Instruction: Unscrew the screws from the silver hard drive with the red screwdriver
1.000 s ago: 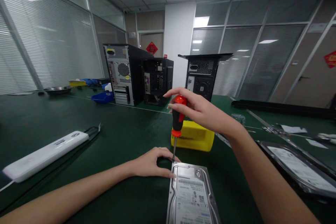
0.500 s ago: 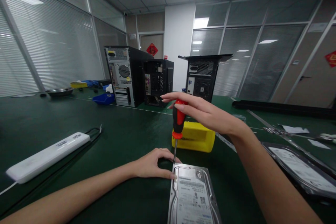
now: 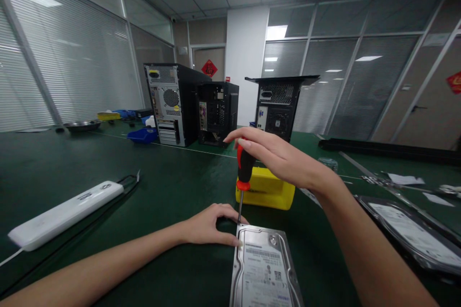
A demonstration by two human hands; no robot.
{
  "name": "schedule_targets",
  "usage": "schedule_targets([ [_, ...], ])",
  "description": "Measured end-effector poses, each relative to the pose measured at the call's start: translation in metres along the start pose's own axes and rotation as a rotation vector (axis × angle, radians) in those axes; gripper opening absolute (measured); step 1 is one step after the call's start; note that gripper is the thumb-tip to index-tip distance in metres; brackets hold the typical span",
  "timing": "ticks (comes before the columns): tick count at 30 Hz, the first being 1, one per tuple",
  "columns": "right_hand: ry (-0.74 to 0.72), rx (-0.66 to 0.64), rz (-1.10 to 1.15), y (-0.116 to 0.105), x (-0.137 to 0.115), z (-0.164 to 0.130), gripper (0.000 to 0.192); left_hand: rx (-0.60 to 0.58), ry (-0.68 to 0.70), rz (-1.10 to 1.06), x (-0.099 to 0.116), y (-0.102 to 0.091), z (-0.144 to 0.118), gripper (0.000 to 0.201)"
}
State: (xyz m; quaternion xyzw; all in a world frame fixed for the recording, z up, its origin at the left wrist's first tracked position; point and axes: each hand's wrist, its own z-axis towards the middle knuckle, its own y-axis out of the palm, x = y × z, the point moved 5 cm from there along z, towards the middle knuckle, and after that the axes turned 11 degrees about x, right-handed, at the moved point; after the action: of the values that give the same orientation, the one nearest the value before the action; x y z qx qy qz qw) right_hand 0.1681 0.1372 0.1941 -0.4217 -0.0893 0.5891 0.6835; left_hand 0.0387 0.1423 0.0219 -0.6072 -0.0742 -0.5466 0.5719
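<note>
A silver hard drive (image 3: 264,268) with a white label lies flat on the green table (image 3: 162,192) right in front of me. My left hand (image 3: 211,224) rests on the table with fingers curled against the drive's far left corner. My right hand (image 3: 279,156) grips the red and black handle of a screwdriver (image 3: 244,172), held upright. Its thin shaft points down to the drive's far left corner, just beside my left fingertips.
A yellow box (image 3: 266,189) sits just behind the drive. A white power strip (image 3: 65,213) with a black cable lies at the left. Another hard drive (image 3: 414,235) in a bag lies at the right. Three computer towers (image 3: 173,103) and blue bins (image 3: 142,134) stand farther back.
My right hand's fingers have shifted around the screwdriver handle, covering more of its red top. The screwdriver stays upright on the same corner. My left hand has not moved.
</note>
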Motion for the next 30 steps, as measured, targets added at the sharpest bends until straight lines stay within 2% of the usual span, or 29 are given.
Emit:
schedule_targets([
  [4, 0.023, -0.073, 0.134, 0.0002, 0.0015, -0.0025, 0.037, -0.010, -0.011, 0.003, -0.0001, -0.0002, 0.0001, 0.042],
  [7, 0.008, -0.031, 0.134, 0.0021, 0.0034, 0.0005, 0.037, -0.011, -0.019, 0.010, 0.0008, -0.0006, 0.0000, 0.042],
  [11, -0.058, 0.033, 0.056, 0.0073, 0.0012, 0.0047, 0.024, -0.009, -0.018, 0.006, 0.0024, -0.0007, 0.0001, 0.041],
  [15, -0.068, 0.053, -0.022, 0.0076, -0.0019, 0.0042, 0.029, -0.002, -0.013, -0.002, 0.0020, -0.0007, 0.0001, 0.041],
  [23, -0.013, -0.005, 0.160, 0.0037, 0.0021, 0.0014, 0.031, -0.006, -0.004, -0.011, -0.0010, 0.0005, 0.0000, 0.040],
  [30, -0.052, 0.085, 0.064, 0.0062, 0.0032, 0.0052, 0.023, -0.003, -0.004, 0.003, 0.0001, 0.0002, 0.0002, 0.042],
])
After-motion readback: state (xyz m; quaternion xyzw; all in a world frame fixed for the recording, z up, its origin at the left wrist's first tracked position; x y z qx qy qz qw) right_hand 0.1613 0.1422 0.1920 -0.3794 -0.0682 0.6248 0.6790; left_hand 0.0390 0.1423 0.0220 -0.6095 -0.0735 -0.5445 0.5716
